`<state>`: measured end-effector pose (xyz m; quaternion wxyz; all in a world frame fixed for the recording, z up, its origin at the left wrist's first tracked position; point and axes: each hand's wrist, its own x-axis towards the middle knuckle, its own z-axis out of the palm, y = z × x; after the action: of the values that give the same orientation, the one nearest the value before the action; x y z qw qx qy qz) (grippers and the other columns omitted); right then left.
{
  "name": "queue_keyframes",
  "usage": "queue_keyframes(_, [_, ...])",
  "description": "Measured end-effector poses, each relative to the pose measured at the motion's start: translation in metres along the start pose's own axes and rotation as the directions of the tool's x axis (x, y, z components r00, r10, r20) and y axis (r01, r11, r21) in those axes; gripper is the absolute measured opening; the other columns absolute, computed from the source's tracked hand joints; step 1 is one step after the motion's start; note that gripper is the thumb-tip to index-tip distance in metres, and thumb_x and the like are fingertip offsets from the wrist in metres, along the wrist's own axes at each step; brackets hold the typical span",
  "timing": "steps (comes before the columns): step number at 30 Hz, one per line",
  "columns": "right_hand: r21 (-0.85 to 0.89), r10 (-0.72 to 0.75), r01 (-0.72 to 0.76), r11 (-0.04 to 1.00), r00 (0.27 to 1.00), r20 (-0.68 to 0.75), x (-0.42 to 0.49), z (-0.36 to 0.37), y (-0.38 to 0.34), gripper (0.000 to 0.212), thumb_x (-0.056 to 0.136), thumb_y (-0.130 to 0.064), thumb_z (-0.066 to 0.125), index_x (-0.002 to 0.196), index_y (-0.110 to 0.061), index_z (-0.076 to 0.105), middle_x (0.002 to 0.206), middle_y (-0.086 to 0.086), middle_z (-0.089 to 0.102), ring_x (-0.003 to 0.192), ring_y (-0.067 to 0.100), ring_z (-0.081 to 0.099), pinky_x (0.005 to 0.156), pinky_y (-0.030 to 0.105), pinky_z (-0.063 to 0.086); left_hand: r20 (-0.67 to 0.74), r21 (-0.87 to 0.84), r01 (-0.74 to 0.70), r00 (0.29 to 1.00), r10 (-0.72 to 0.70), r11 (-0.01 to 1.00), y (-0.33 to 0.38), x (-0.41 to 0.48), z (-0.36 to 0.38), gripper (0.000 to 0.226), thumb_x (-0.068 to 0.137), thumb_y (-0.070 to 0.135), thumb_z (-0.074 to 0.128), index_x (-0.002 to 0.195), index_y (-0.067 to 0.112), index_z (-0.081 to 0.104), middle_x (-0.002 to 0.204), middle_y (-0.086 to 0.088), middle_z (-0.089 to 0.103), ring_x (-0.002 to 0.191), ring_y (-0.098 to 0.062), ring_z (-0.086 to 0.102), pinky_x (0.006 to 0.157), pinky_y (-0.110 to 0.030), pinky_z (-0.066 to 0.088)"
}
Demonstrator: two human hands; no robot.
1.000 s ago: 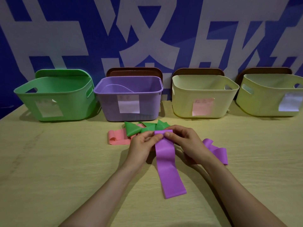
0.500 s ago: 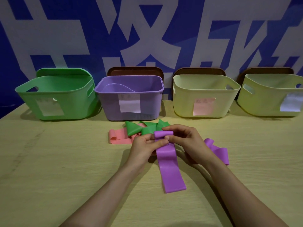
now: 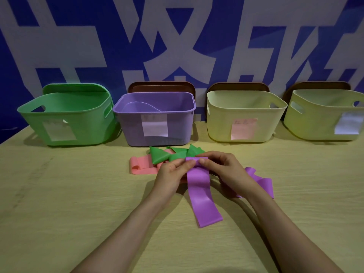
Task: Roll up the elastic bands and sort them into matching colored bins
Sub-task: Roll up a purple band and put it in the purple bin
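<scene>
Head view shows the purple elastic band (image 3: 202, 194) lying lengthwise on the wooden table (image 3: 59, 213), its far end turned into a small roll. That coil looks only a turn or so thick, so the springy rubber may uncurl if either pinch slackens, or wind crooked if one side leads. The left hand (image 3: 171, 174) and right hand (image 3: 222, 168) meet at the roll, fingers curled and clamped on it, just before the green band (image 3: 159, 155).
</scene>
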<state>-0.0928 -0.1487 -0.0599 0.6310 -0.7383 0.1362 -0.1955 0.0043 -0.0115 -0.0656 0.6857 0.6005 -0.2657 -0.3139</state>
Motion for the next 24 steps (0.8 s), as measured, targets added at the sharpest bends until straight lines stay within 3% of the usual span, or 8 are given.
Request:
queue_keyframes(3, [-0.065,-0.005,0.005,0.998,1.0,0.0,0.0,0.002,0.0,0.031,0.076,-0.041,0.064,0.097,-0.018,0.071,0.095,0.004,0.071,0.094,0.019,0.065,0.089,0.04,0.051,0.0,-0.003,-0.011,1.0,0.011,1.0,0.001,-0.001,0.002,0.024,0.091,0.019,0.059,0.109,0.007,0.07,0.095,-0.01,0.074,0.081,-0.014,0.068,0.068,-0.021,0.053])
queue_keyframes(8, [0.157,-0.003,0.01,0.987,0.999,-0.047,-0.001,0.006,-0.004,0.014,0.088,-0.017,0.06,0.096,-0.009,0.068,0.085,0.004,0.069,0.079,0.012,0.063,0.071,0.022,0.052,0.022,-0.059,0.093,0.996,-0.092,0.994,0.001,-0.001,0.005,0.022,0.09,0.023,0.062,0.105,0.01,0.069,0.084,-0.004,0.072,0.072,-0.014,0.067,0.06,-0.023,0.053])
queue_keyframes(10, [0.231,0.014,0.001,0.973,0.998,-0.065,-0.002,0.005,-0.005,0.013,0.089,-0.016,0.059,0.097,-0.008,0.068,0.082,0.003,0.069,0.075,0.012,0.064,0.067,0.022,0.052,0.019,-0.052,0.103,0.995,-0.102,0.993,-0.001,-0.002,0.005,0.016,0.09,0.019,0.062,0.098,0.007,0.07,0.077,-0.003,0.071,0.064,-0.012,0.064,0.055,-0.02,0.05])
queue_keyframes(16, [0.285,0.021,0.002,0.958,0.997,-0.079,-0.001,0.007,-0.005,0.013,0.085,-0.018,0.064,0.095,-0.009,0.068,0.084,0.006,0.069,0.078,0.017,0.064,0.072,0.029,0.054,-0.033,-0.072,0.088,0.995,-0.091,0.993,-0.001,-0.003,0.007,0.014,0.085,0.01,0.068,0.096,0.001,0.07,0.07,-0.003,0.07,0.051,-0.008,0.061,0.044,-0.015,0.043])
queue_keyframes(20, [0.243,-0.011,0.033,0.97,0.996,-0.093,0.0,0.009,-0.001,0.024,0.075,-0.024,0.069,0.096,-0.012,0.07,0.096,0.016,0.067,0.087,0.021,0.064,0.083,0.038,0.053,-0.078,-0.06,0.063,0.995,-0.067,0.996,-0.002,-0.002,0.007,0.009,0.08,0.005,0.072,0.087,0.001,0.069,0.07,-0.005,0.072,0.057,-0.012,0.064,0.05,-0.017,0.049])
queue_keyframes(24, [0.266,-0.02,0.053,0.963,0.992,-0.125,-0.001,0.012,0.0,0.028,0.073,-0.019,0.071,0.098,-0.007,0.069,0.099,0.02,0.066,0.087,0.021,0.063,0.079,0.034,0.054,-0.116,-0.055,0.053,0.991,-0.059,0.997,-0.005,0.001,0.007,0.007,0.077,0.005,0.075,0.082,0.005,0.069,0.074,-0.008,0.073,0.062,-0.016,0.065,0.056,-0.023,0.05])
